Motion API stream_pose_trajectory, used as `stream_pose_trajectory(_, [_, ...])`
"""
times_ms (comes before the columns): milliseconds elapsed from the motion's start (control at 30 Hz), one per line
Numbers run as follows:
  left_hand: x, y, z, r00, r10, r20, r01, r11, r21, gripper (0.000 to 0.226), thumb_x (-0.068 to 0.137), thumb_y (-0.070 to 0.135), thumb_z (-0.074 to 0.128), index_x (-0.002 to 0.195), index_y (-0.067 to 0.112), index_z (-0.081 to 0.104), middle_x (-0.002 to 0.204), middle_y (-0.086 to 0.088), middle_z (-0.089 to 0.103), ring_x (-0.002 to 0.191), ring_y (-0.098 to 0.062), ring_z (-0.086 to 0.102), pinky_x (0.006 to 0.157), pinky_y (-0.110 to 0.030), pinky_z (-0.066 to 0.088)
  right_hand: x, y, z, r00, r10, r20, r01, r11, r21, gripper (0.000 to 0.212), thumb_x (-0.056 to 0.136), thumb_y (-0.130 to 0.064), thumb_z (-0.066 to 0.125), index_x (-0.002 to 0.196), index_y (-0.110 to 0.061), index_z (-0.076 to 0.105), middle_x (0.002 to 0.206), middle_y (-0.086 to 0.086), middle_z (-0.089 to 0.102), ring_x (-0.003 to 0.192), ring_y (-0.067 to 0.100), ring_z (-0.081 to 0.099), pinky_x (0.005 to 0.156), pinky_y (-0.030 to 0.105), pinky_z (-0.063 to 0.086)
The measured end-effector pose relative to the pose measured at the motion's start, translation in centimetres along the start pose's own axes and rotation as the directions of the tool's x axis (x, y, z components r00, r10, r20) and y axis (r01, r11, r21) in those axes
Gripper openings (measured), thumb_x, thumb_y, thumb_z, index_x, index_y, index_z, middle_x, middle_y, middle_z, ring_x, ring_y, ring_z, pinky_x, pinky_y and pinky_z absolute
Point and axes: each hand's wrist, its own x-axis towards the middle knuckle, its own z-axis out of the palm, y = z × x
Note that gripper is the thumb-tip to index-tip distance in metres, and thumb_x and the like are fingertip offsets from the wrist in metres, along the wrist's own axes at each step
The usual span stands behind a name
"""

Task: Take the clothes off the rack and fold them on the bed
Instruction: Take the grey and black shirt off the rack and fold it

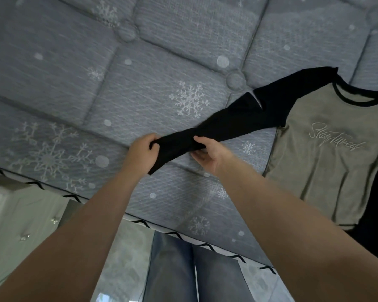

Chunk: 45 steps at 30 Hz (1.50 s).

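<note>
So there's a long-sleeve raglan shirt (pixel 327 162) lying front-up on the bed (pixel 96 83), over toward the right side near the edge. The body is an olive-grey colour, the sleeves and neck trim are black. Across the chest there's script lettering in a light thread that reads "Stay Tuned", slanted in this view because the shirt lies at an angle.

One black sleeve (pixel 216 127) is stretched out from the shoulder toward the person, running diagonally across the mattress. Both hands are on it. The left hand (pixel 141 150) has its fingers curled round the cuff end, bunching the fabric, and the loose end hangs just below that grip. The right hand (pixel 207 152) pinches the same sleeve a bit further up, thumb on top and fingers underneath. The two hands are close together, with a short stretch of sleeve between them.

The other sleeve runs down the far right edge of the shirt and is partly cut off by the frame.

The bed itself is a bare grey quilted mattress with white snowflakes and dots printed on it, and a black zigzag trim along the edge. No brand tag that I can read on it. Below the edge you can see the person's blue jeans (pixel 194 269).
</note>
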Motion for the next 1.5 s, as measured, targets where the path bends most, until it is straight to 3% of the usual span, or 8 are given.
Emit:
stream_pose_trajectory(400, [0.0, -3.7, -1.0, 0.916, -0.401, 0.002, 0.335, 0.764, -0.551, 0.017, 0.088, 0.033, 0.074, 0.091, 0.016, 0.073, 0.097, -0.002, 0.073, 0.095, -0.017, 0.068, 0.092, -0.035, 0.055, 1.2, -0.8, -1.2, 0.998, -0.002, -0.066, 0.018, 0.971, 0.238, 0.035, 0.095, -0.014, 0.067, 0.128, -0.006, 0.059, 0.114, 0.013, 0.071, 0.104, 0.025, 0.070, 0.081, 0.033, 0.060])
stream_pose_trajectory(533, [-0.2, -4.3, -0.7, 0.894, -0.444, 0.064, 0.406, 0.740, -0.535, 0.026, 0.080, 0.036, 0.081, 0.092, 0.015, 0.073, 0.093, -0.002, 0.073, 0.090, -0.017, 0.069, 0.084, -0.032, 0.056, 0.4, -0.6, -1.6, 0.995, 0.016, -0.100, -0.039, 0.972, -0.232, 0.028, 0.095, -0.028, 0.067, 0.116, -0.009, 0.062, 0.105, 0.010, 0.075, 0.095, 0.022, 0.074, 0.079, 0.035, 0.061])
stream_pose_trajectory(700, [-1.0, -3.8, -1.0, 0.924, -0.250, -0.289, 0.150, 0.932, -0.329, 0.022, 0.095, 0.032, 0.064, 0.088, 0.012, 0.059, 0.078, 0.005, 0.060, 0.072, -0.008, 0.056, 0.064, -0.012, 0.042, -1.9, 1.4, -1.4, 0.979, -0.196, 0.052, 0.182, 0.734, -0.655, 0.044, 0.092, -0.046, 0.066, 0.066, -0.011, 0.057, 0.070, 0.004, 0.067, 0.070, 0.017, 0.061, 0.074, 0.029, 0.052])
stream_pose_trajectory(800, [-0.9, -3.4, -1.1, 0.936, -0.117, -0.332, 0.037, 0.971, -0.237, 0.023, 0.099, 0.033, 0.057, 0.090, 0.012, 0.053, 0.078, -0.001, 0.060, 0.070, -0.010, 0.055, 0.059, -0.015, 0.041, -1.9, 2.5, -1.3, 0.800, -0.565, 0.202, 0.535, 0.520, -0.666, 0.026, 0.092, -0.030, 0.070, 0.076, -0.016, 0.055, 0.073, -0.008, 0.056, 0.071, 0.008, 0.053, 0.079, 0.024, 0.050])
stream_pose_trajectory(900, [-0.9, -2.0, -1.4, 0.930, -0.054, -0.362, 0.003, 0.990, -0.142, 0.023, 0.099, 0.033, 0.056, 0.091, 0.012, 0.051, 0.078, 0.000, 0.059, 0.068, -0.012, 0.055, 0.057, -0.020, 0.039, -1.9, 3.2, -0.9, 0.747, -0.520, 0.414, 0.610, 0.289, -0.737, 0.032, 0.088, -0.026, 0.074, 0.118, -0.027, 0.063, 0.121, -0.010, 0.056, 0.118, 0.006, 0.052, 0.104, 0.025, 0.040])
stream_pose_trajectory(1200, [-3.6, 7.1, -1.4, 0.995, -0.091, 0.036, 0.097, 0.846, -0.524, 0.016, 0.099, 0.025, 0.058, 0.099, 0.010, 0.063, 0.083, -0.004, 0.073, 0.061, -0.014, 0.071, 0.058, -0.023, 0.057, -8.5, 3.2, 2.3, 0.872, -0.380, 0.307, 0.473, 0.814, -0.337, 0.035, 0.098, -0.026, 0.060, 0.133, -0.022, 0.063, 0.123, -0.004, 0.071, 0.119, 0.010, 0.063, 0.109, 0.035, 0.046])
stream_pose_trajectory(1367, [-5.0, 11.1, -1.9, 0.899, -0.060, 0.433, 0.403, 0.500, -0.766, 0.029, 0.104, 0.030, 0.048, 0.114, 0.010, 0.066, 0.104, -0.010, 0.075, 0.101, -0.019, 0.072, 0.091, -0.031, 0.055, -11.6, 1.5, 0.4, 0.834, -0.508, 0.217, 0.552, 0.744, -0.378, 0.055, 0.086, -0.024, 0.078, 0.136, -0.030, 0.056, 0.121, -0.011, 0.067, 0.110, -0.003, 0.063, 0.089, 0.018, 0.052])
stream_pose_trajectory(1500, [-5.4, 14.4, -2.0, 0.915, 0.017, 0.403, 0.263, 0.733, -0.627, 0.030, 0.105, 0.033, 0.045, 0.100, 0.016, 0.069, 0.097, -0.010, 0.073, 0.080, -0.021, 0.071, 0.076, -0.033, 0.060, -13.0, -0.4, -2.5, 0.788, -0.600, 0.140, 0.593, 0.678, -0.435, 0.035, 0.098, -0.011, 0.060, 0.131, -0.023, 0.063, 0.120, -0.004, 0.070, 0.113, 0.007, 0.065, 0.102, 0.032, 0.052])
